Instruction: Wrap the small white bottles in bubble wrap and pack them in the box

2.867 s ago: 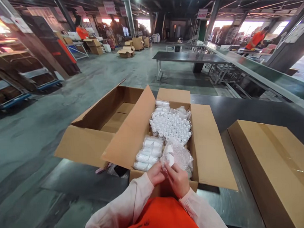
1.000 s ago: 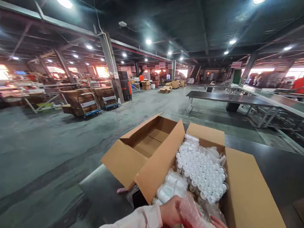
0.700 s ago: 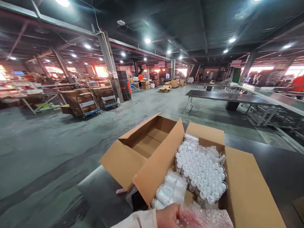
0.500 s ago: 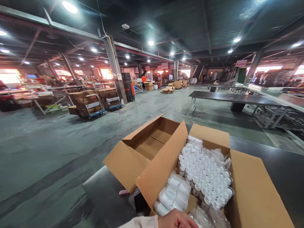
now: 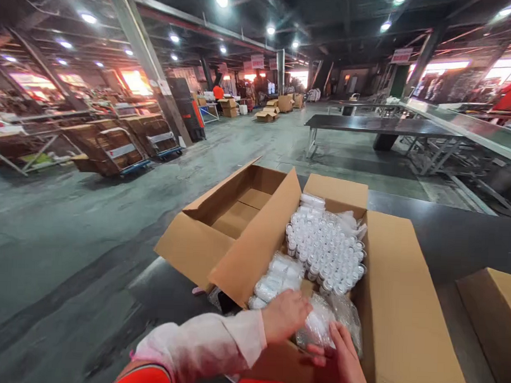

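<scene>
Since half a second ago, the right hand (image 5: 345, 356) has come into view at the lower middle of the frame, and the left hand (image 5: 285, 316) now sits higher up, as do the boxes.

At the upper left, hand carts (image 5: 122, 148) loaded with brown cardboard stand on the floor (image 5: 124, 231). Left of centre, an open box (image 5: 195, 242) rests on the dark surface (image 5: 406, 205), beside a second open box (image 5: 399, 275) in the middle of the frame. Inside that one, wrapped rolls (image 5: 277, 279) lie along the left side, with a pack of white-capped bottles (image 5: 327, 247) behind them. Near the lower middle, the left hand is palm down, fingers bent together against a bubble-wrapped bundle (image 5: 318, 322) at the near end of the box. Right of it, the right hand's fingers are partly spread along the bundle's right edge; how firmly either hand grips cannot be told. At the right edge, part of a closed carton (image 5: 490, 311) shows.
</scene>
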`<state>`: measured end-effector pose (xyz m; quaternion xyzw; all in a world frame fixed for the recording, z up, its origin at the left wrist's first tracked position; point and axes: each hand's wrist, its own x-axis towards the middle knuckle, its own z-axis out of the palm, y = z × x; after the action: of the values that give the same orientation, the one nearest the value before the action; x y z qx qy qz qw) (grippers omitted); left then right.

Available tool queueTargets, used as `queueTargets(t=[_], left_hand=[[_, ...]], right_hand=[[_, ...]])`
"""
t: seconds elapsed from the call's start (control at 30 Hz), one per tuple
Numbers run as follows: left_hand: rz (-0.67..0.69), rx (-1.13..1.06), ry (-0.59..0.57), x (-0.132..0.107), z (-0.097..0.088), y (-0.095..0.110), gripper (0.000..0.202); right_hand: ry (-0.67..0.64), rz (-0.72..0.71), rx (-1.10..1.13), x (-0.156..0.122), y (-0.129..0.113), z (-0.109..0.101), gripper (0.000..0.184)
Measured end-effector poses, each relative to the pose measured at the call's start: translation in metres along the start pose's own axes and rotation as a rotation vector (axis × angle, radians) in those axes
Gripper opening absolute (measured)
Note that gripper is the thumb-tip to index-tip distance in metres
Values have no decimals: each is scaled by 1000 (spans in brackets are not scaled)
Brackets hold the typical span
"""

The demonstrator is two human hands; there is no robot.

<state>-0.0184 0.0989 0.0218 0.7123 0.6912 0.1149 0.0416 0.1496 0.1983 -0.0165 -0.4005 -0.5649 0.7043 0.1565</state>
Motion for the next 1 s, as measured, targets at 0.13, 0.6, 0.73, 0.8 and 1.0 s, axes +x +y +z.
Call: queueTargets(t=[0.13,0.6,0.73,0.8,1.0], left_hand=[[-319,290,-73,37,-3,-63,33],[-571,257,-349,95,52,-128,26],[-515,203,-381,91,51,-128,32],[-505,176,-434,92,51,-128,28],[-682,95,-619,111,63,-132,51]], right_hand=[[-52,172,113,-5,-15,4,89],[-223,136,161,-9,33,-6,56],[-270,123,84,-6,38,-8,60],[-272,122,52,-5,39,-8,63],[-302,142,16,-6,42,-12,62]])
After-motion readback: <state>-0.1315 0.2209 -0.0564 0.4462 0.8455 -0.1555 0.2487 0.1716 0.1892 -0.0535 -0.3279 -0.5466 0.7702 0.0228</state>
